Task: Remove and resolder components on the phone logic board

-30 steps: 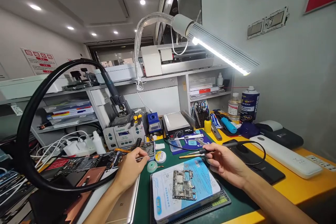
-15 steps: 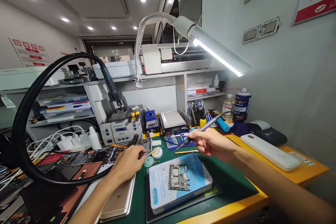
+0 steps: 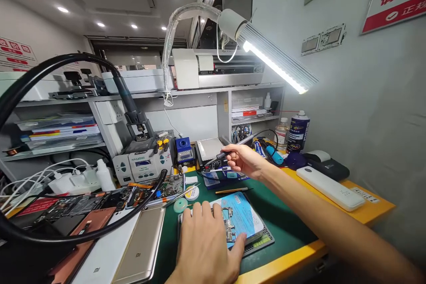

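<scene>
A long grey shelf unit (image 3: 222, 115) spans the far side of a yellow-edged desk (image 3: 282, 264) with a dark green mat (image 3: 286, 217). A thick black hose (image 3: 49, 241) loops across the left, in front of a boxy grey-white station (image 3: 143, 164). A ribbed tube lamp (image 3: 279, 57), lit, slants above the far right. On the mat's near side lies a flat blue-and-white box (image 3: 248, 215), right of a gold metal-backed phone (image 3: 141, 239). The left hand (image 3: 206, 244) is released, palm down and fingers spread over the box, partly hiding a bare metallic circuit board (image 3: 229, 226) on its top. Beyond the box, the right hand (image 3: 244, 159) grasps a slim grey pen-shaped tool (image 3: 248, 139), tip leftward, above the mat's far side. Thin metal tweezers (image 3: 183, 194) lie left of it.
</scene>
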`<state>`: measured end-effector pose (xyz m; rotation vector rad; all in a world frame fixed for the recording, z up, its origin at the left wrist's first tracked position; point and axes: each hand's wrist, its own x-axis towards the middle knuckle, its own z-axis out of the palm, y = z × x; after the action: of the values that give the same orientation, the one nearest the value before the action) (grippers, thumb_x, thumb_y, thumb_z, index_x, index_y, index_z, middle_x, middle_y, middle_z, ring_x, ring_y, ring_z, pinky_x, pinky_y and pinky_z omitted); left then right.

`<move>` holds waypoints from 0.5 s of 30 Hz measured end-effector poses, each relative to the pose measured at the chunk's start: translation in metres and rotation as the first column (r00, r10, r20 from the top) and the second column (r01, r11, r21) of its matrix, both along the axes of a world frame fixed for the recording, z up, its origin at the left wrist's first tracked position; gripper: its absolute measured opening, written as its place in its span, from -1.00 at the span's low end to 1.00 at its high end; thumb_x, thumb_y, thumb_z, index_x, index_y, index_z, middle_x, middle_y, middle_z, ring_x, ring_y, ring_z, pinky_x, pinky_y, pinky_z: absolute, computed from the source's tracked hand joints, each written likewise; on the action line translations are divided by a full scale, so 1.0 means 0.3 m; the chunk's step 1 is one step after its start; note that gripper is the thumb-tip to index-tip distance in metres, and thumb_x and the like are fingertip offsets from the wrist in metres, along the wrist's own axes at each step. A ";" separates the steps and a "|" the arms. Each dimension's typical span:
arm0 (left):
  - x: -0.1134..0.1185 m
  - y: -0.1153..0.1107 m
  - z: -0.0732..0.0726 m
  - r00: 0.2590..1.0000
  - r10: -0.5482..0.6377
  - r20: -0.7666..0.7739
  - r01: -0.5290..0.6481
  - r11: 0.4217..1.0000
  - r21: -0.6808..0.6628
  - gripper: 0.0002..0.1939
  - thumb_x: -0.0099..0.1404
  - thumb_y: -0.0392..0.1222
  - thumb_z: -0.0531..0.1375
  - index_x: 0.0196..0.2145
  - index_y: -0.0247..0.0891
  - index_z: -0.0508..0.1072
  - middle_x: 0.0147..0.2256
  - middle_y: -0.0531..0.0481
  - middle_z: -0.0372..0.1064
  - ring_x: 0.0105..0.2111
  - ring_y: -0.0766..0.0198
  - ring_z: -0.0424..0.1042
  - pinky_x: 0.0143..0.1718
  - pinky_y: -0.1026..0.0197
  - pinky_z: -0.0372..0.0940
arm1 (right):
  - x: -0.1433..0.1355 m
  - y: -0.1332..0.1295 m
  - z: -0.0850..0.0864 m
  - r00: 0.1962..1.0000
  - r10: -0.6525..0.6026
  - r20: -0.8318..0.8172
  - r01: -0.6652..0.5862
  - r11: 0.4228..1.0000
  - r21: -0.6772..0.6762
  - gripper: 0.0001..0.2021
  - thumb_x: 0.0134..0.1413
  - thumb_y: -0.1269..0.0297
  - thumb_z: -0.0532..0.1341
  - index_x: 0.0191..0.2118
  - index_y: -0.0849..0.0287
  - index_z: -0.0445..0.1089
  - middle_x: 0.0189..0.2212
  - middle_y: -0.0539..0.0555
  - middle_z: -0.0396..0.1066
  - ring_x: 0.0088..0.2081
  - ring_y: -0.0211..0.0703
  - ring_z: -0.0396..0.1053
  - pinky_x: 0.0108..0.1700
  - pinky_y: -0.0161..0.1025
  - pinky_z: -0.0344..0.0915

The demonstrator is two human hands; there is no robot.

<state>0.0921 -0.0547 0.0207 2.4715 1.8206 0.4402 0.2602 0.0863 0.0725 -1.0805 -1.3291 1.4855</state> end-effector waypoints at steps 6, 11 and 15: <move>-0.115 0.022 -0.028 0.994 -0.109 -0.019 0.109 0.994 0.000 -0.48 0.21 0.12 0.11 0.03 -0.20 0.49 -0.12 -0.34 0.46 -0.10 -0.27 0.40 -0.10 -0.26 0.22 | 0.039 0.033 -0.001 0.988 0.056 0.141 -0.066 0.996 0.066 -0.70 0.31 0.23 0.24 0.09 0.20 0.38 0.02 0.16 0.45 -0.10 -0.02 0.50 -0.11 0.00 0.49; -0.231 0.027 -0.030 0.971 -0.224 0.082 0.221 0.975 0.036 -0.55 0.12 -0.06 0.23 0.00 -0.01 0.51 -0.03 -0.13 0.52 -0.05 -0.08 0.47 -0.09 -0.02 0.33 | 0.067 0.036 0.038 0.924 0.118 0.363 -0.179 0.974 0.139 -0.74 0.32 0.23 0.23 0.04 0.23 0.41 -0.08 0.13 0.48 -0.20 -0.10 0.51 -0.21 -0.10 0.51; -0.276 0.062 0.074 0.950 -0.178 0.255 0.150 0.980 0.128 -0.61 0.16 0.03 0.20 -0.04 0.00 0.52 0.02 -0.06 0.49 0.02 -0.04 0.44 0.05 -0.03 0.32 | 0.046 0.028 0.097 0.794 0.165 0.585 -0.311 0.937 0.157 -0.79 0.32 0.20 0.23 -0.09 0.25 0.45 -0.24 0.05 0.51 -0.37 -0.21 0.49 -0.36 -0.22 0.48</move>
<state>0.0094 -0.0359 0.0429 2.4605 1.5133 0.8326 0.2739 0.0946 0.1015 -1.2748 -2.0790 1.1571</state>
